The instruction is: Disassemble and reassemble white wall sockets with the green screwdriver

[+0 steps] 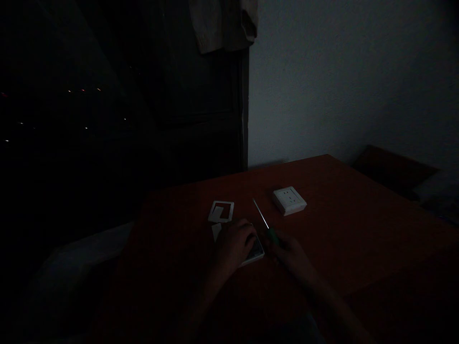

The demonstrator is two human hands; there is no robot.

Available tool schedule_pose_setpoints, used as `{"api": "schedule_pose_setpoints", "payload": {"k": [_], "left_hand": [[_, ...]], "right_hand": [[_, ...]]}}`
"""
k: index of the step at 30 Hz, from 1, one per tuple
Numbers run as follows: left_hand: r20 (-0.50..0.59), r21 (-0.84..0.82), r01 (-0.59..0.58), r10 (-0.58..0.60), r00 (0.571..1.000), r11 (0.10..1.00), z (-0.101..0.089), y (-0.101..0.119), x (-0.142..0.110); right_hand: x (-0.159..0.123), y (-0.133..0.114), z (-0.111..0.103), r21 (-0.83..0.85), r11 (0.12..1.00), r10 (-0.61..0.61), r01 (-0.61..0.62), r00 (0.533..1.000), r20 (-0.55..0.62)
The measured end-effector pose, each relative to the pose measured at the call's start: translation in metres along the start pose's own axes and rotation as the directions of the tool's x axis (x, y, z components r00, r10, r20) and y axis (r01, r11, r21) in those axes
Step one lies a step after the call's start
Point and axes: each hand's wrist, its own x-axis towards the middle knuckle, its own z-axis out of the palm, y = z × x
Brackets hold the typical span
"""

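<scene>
The scene is very dark. My right hand (292, 255) is closed round the green handle of a screwdriver (261, 213), whose bright shaft points up and to the left over the table. My left hand (234, 241) lies curled over a white-rimmed, dark-centred box (254, 258) like an opened socket box. Its fingers bend down at the box; what they pinch, if anything, is hidden. Just beyond that hand is a white square frame (215, 218) with a cut-out, and a small white plate (216, 230) partly covered by the hand.
A white wall socket (289, 199) on a box-like base sits farther back on the reddish-brown table (344, 215). Behind the table rises a pale wall (322, 86). Cloth (224, 24) hangs at the top, beside a dark window with small points of light.
</scene>
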Motion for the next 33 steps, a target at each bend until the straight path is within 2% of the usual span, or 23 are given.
{"api": "schedule_pose_setpoints", "payload": {"k": [13, 17, 20, 23, 25, 28, 31, 33], "left_hand": [[-0.028, -0.022, 0.035, -0.036, 0.999, 0.999, -0.001, -0.001, -0.003], [-0.09, -0.096, 0.086, -0.094, 0.991, 0.992, -0.008, -0.006, -0.018], [-0.096, -0.172, 0.125, -0.143, 0.985, 0.977, -0.011, -0.011, -0.035], [-0.074, -0.219, 0.169, -0.189, 0.979, 0.961, -0.007, -0.016, -0.049], [-0.056, -0.241, 0.18, -0.198, 0.978, 0.954, -0.002, -0.02, -0.055], [-0.058, -0.273, 0.158, -0.18, 0.982, 0.949, 0.004, -0.024, -0.06], [-0.073, -0.294, 0.147, -0.175, 0.982, 0.945, 0.008, -0.026, -0.061], [-0.08, -0.305, 0.145, -0.177, 0.981, 0.941, 0.009, -0.026, -0.062]], "right_hand": [[-0.002, -0.007, 0.001, -0.001, 1.0, 0.015, -0.015, 1.0, -0.016], [-0.002, -0.006, 0.0, 0.043, 0.998, 0.047, -0.046, 0.999, -0.014], [-0.004, -0.01, -0.006, 0.066, 0.991, 0.121, -0.118, 0.992, -0.04], [-0.006, -0.023, -0.02, -0.019, 0.99, 0.141, -0.143, 0.987, -0.079], [-0.006, -0.035, -0.034, -0.163, 0.986, 0.026, -0.037, 0.997, -0.068], [-0.004, -0.058, -0.054, -0.382, 0.91, -0.163, 0.159, 0.986, 0.022], [-0.003, -0.084, -0.068, -0.506, 0.823, -0.236, 0.259, 0.966, 0.11], [-0.002, -0.101, -0.072, -0.544, 0.78, -0.301, 0.309, 0.948, 0.107]]}}
